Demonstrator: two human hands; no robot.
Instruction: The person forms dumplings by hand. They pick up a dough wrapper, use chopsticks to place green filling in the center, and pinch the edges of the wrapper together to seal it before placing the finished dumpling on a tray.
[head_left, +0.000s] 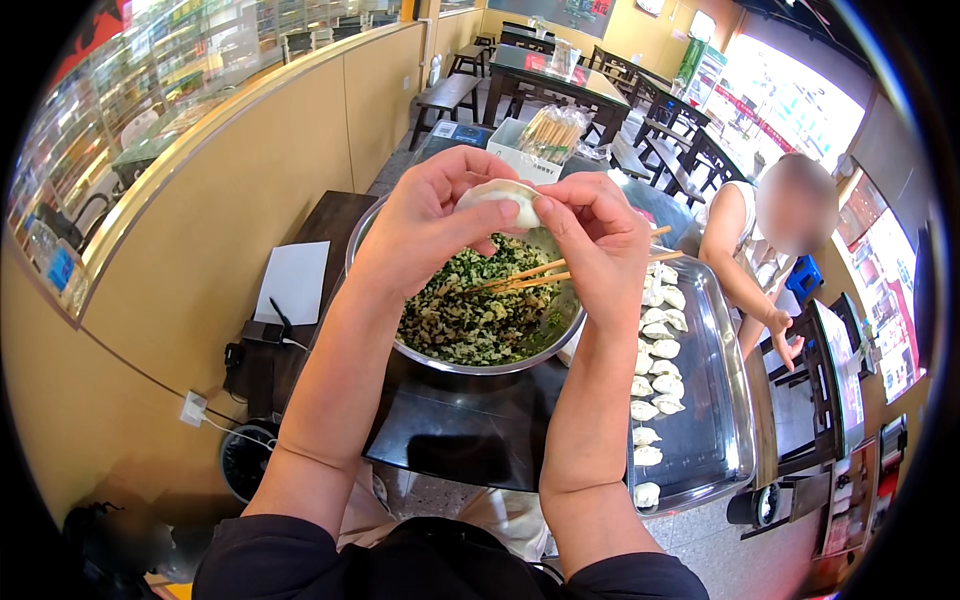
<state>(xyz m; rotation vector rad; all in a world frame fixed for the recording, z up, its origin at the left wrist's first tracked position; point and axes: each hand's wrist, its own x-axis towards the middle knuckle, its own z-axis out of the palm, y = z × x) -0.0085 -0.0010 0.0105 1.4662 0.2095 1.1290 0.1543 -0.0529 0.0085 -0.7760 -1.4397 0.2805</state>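
Note:
Between both hands I hold a folded dumpling (491, 196), its pale wrapper curved along the upper edge. My left hand (439, 217) grips its left side, with the thumb across its front. At the right end, the thumb and forefinger of my right hand (600, 240) pinch the wrapper. Below the hands is a large steel bowl (480, 367) of chopped green filling (465, 315). A pair of wooden chopsticks (525, 280) rests in the filling and passes behind my right hand. Several shaped dumplings (664, 349) lie in rows along the left side of a metal tray (709, 420).
A white box (517, 154) with wrapped chopsticks (555, 131) stands beyond the bowl. White paper (294, 281) lies at left, above a bin (247, 457) and a wall plug (193, 407). Another person (750, 232) is beyond the tray, one hand extended. Tables (551, 79) and benches fill the back.

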